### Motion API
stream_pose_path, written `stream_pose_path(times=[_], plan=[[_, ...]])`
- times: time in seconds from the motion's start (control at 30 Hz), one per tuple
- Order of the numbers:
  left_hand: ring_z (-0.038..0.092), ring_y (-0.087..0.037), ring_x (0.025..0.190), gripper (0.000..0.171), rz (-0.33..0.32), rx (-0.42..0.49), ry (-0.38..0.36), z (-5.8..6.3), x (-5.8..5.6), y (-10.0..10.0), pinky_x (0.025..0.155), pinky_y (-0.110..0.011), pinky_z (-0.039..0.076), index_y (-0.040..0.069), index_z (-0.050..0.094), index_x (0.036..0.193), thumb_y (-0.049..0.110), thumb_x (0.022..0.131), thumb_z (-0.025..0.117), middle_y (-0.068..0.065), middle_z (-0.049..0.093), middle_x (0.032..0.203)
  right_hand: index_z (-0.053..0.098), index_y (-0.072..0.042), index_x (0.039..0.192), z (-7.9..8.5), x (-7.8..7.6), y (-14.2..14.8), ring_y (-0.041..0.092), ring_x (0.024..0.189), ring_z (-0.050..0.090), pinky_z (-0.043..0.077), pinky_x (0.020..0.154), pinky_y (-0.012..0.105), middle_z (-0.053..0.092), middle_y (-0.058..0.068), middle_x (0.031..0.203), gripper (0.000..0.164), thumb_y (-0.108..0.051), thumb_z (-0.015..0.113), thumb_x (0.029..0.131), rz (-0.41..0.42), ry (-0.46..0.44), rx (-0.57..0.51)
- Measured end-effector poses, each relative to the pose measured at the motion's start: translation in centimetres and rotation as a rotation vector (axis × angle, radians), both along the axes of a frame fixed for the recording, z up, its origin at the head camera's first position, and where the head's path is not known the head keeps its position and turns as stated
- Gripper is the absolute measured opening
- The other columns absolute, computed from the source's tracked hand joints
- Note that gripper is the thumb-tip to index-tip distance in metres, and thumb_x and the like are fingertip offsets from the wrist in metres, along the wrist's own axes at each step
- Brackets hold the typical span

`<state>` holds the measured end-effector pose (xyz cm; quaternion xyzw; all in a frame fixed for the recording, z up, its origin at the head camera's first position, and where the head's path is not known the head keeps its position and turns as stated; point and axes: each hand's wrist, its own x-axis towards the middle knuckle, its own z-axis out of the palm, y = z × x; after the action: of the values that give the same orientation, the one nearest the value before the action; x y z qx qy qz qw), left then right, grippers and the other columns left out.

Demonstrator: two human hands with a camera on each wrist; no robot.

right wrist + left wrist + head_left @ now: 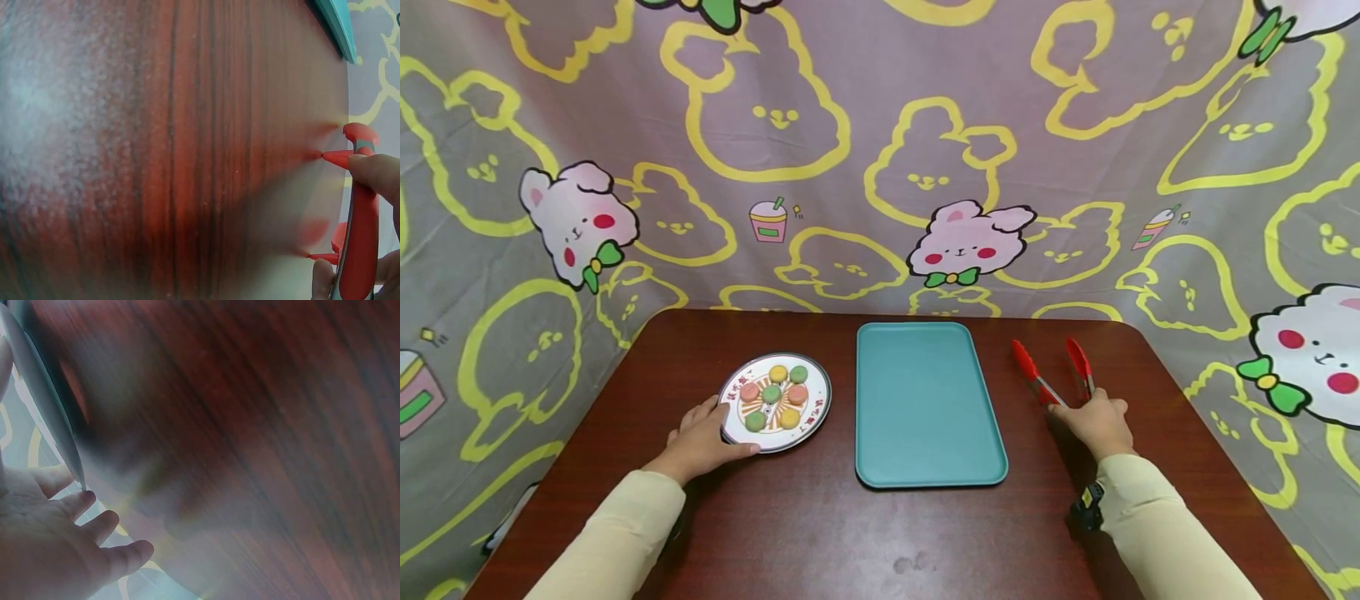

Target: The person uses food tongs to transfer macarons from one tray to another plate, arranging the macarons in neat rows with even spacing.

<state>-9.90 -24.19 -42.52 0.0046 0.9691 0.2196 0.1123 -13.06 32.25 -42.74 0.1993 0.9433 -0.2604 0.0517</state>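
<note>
At the left, my left hand (703, 439) is spread around the near-left rim of a round white plate (817, 408), its thumb along the front edge. Several macarons (772, 394) in green, yellow and pink lie on that plate. In the left wrist view the fingers (106, 525) are loosely extended by the plate's edge (47, 394). Over on the right, my right hand (1097, 423) holds metal tongs with red tips (1026, 362), which point away with their arms spread. The right wrist view shows thumb and fingers around the red handle (361, 244) of the tongs.
A teal rectangular tray (928, 408) lies between the plate and the tongs. Everything rests on a dark brown wooden table (895, 542). A patterned cloth (850, 100) hangs behind the table and along both sides.
</note>
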Motion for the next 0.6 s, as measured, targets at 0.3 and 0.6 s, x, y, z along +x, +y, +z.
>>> stream_pose_path(times=[0.3, 0.6], plan=[[0.018, -0.056, 0.132, 0.107, 0.008, 0.016, 0.007, 0.15, 0.0, 0.14, 0.097, -0.076, 0.02, -0.009, 0.032, 0.143, 0.059, 0.072, 0.075, -0.037, 0.023, 0.146, 0.029, 0.016, 0.134, 0.55, 0.01, -0.4, 0.053, 0.092, 0.05, 0.046, 0.07, 0.058, 0.036, 0.04, 0.109, 0.091, -0.047, 0.067, 0.082, -0.002, -0.006, 0.05], [0.018, -0.056, 0.132, 0.108, 0.008, 0.017, 0.002, 0.04, -0.04, 0.05, 0.097, -0.075, 0.021, -0.009, 0.031, 0.144, 0.059, 0.073, 0.075, -0.037, 0.022, 0.146, 0.024, 0.015, 0.139, 0.8, -0.12, -0.61, 0.051, 0.092, 0.05, 0.045, 0.068, 0.056, 0.036, 0.04, 0.111, 0.093, -0.047, 0.065, 0.084, 0.009, -0.031, 0.065]])
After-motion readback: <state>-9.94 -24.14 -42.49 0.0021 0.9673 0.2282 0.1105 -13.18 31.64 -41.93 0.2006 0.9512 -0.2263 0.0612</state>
